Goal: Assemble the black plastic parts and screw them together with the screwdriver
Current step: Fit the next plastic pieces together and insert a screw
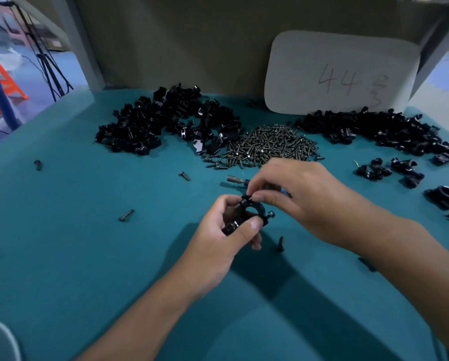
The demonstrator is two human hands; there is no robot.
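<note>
My left hand grips a black plastic clamp assembly just above the teal table, thumb pressed on its front. A screw sticks out of the clamp's right ear. My right hand pinches the top left of the clamp with thumb and forefinger; whether a screw sits between those fingertips is hidden. The screwdriver lies on the table behind my right hand, only its metal tip end showing.
A pile of screws lies mid-table, between two heaps of black parts, one on the left and one on the right. Assembled clamps sit at right. Loose screws lie near my hands. A white card leans at the back.
</note>
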